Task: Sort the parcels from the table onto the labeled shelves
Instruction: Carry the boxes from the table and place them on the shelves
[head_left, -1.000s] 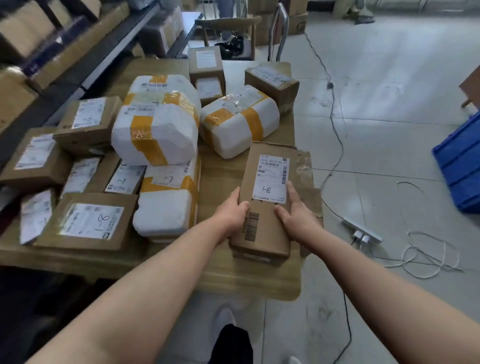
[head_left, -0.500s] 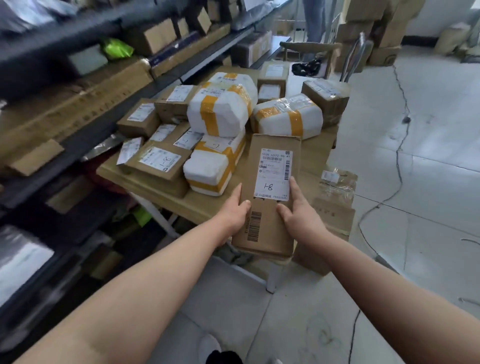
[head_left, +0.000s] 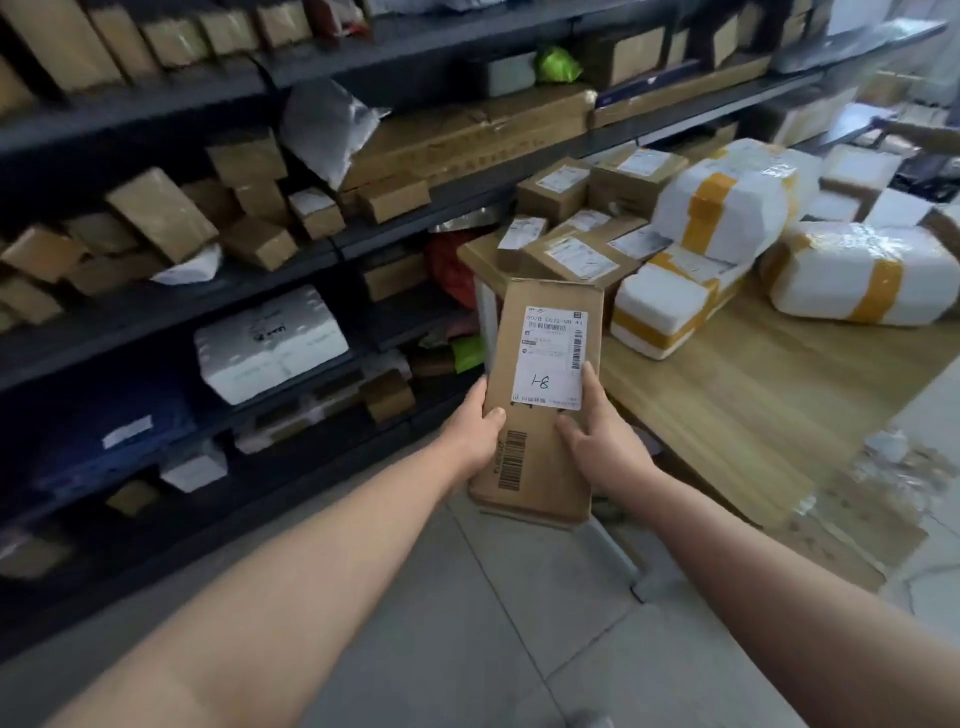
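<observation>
Mid-sort: the 1-8 cardboard parcel (head_left: 540, 405) is off the table (head_left: 753, 415) and in the air in front of the shelves (head_left: 104, 332), not shelved. Left hand (head_left: 475, 436) and right hand (head_left: 597, 441) both grip its lower sides. The table holds plenty more: taped foam boxes (head_left: 727, 208) and small cartons (head_left: 582, 254). The shelves are already crowded with cartons and bags.

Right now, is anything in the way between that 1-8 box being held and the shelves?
Nothing visible does. The box is held over open floor, with the shelves ahead and to the left; the table lies off to the right. The shelves are crowded with parcels, though.
</observation>
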